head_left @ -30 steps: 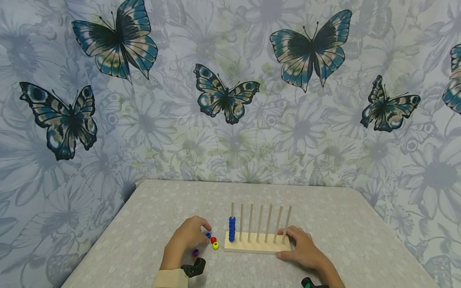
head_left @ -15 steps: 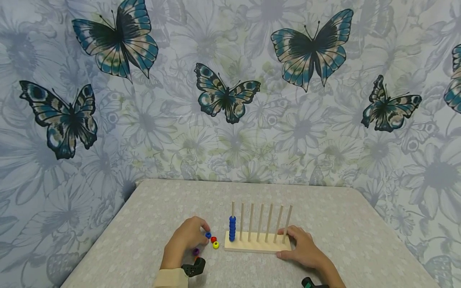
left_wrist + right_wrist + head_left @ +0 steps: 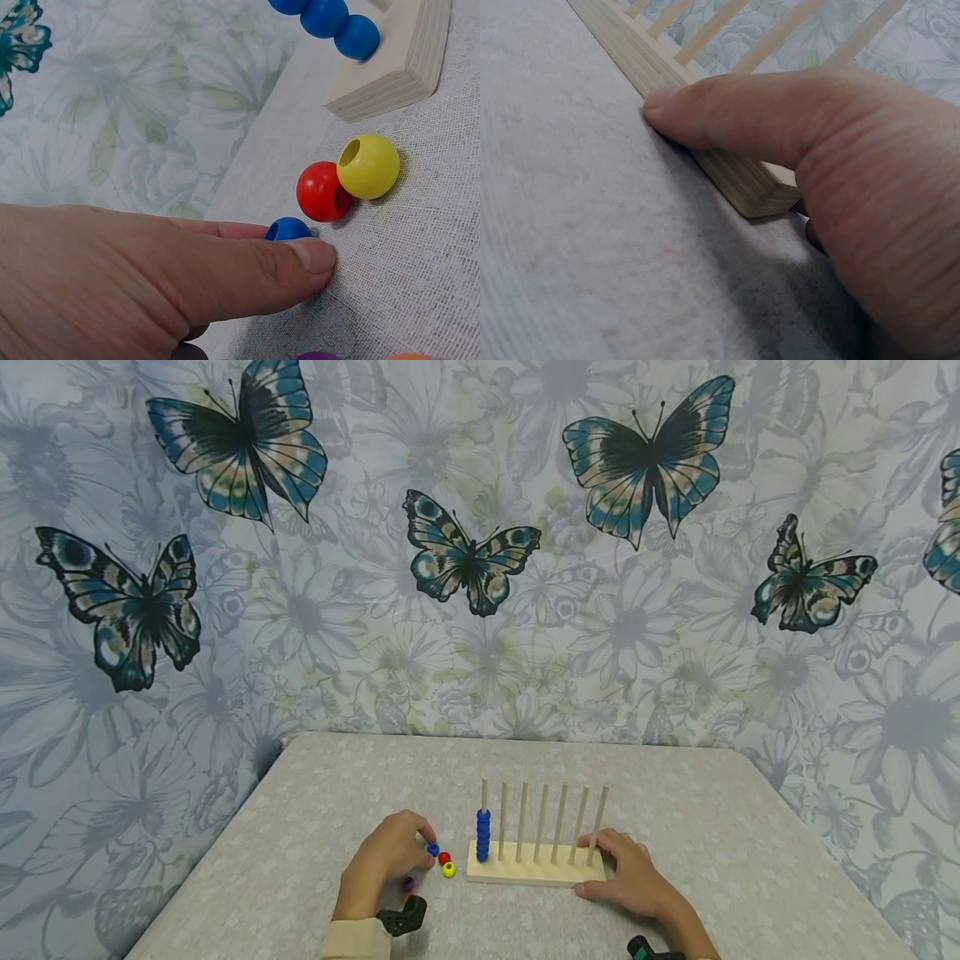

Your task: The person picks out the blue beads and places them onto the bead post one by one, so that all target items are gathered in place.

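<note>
Between thumb and forefinger, my left hand [image 3: 392, 847] pinches a blue bead [image 3: 288, 228] low over the cloth. Just beyond those fingertips lie a red bead [image 3: 320, 192] and a yellow bead [image 3: 373, 166], touching each other. My right hand [image 3: 628, 874] grips the right end of a wooden peg stand's base [image 3: 534, 873], its thumb along the front edge in the right wrist view. Several upright pegs rise from the base. A stack of blue beads [image 3: 483, 837] sits on the leftmost peg; the other pegs are bare.
Near my left wrist lie a purple bead [image 3: 407, 884] and an orange bead [image 3: 409, 357], both partly hidden. A pale patterned cloth [image 3: 675, 793] covers the table. Behind it stands a wall [image 3: 480, 685] with butterfly prints.
The blue bead at my left fingertips shows a little more plainly than one second ago. Both hands and the peg stand keep their places.
</note>
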Available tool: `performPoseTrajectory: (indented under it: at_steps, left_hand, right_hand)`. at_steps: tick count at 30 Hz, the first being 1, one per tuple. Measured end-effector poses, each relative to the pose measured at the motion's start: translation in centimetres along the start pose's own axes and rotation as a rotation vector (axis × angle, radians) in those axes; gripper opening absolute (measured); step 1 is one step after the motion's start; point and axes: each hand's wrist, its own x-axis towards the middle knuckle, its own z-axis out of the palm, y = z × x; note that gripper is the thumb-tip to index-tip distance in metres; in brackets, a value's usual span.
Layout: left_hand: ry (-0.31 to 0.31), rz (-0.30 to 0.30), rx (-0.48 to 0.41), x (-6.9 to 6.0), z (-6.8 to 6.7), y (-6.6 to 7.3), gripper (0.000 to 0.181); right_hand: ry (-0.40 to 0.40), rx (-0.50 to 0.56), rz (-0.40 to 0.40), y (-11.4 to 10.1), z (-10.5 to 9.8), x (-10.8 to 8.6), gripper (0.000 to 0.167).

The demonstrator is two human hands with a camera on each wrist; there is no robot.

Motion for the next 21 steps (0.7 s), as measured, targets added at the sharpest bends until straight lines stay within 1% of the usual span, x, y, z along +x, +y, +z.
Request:
performPoseTrajectory:
  at_steps: [6,13,21]
  left_hand:
    - [-0.006,-0.023,0.003,-0.12,0.11,0.06,0.022]
    - [0.003,-0.006,0.004,-0.16,0.21,0.10,0.021]
    - [0.004,-0.010,0.004,0.00,0.11,-0.01,0.020]
  right_hand:
    - [0.001,0.008,-0.003,-0.35,-0.11,-0.16,0.056]
    - [0.001,0.013,-0.008,-0.32,-0.11,-0.21,0.056]
    - [0.006,-0.009,-0.005,0.13,0.07,0.06,0.055]
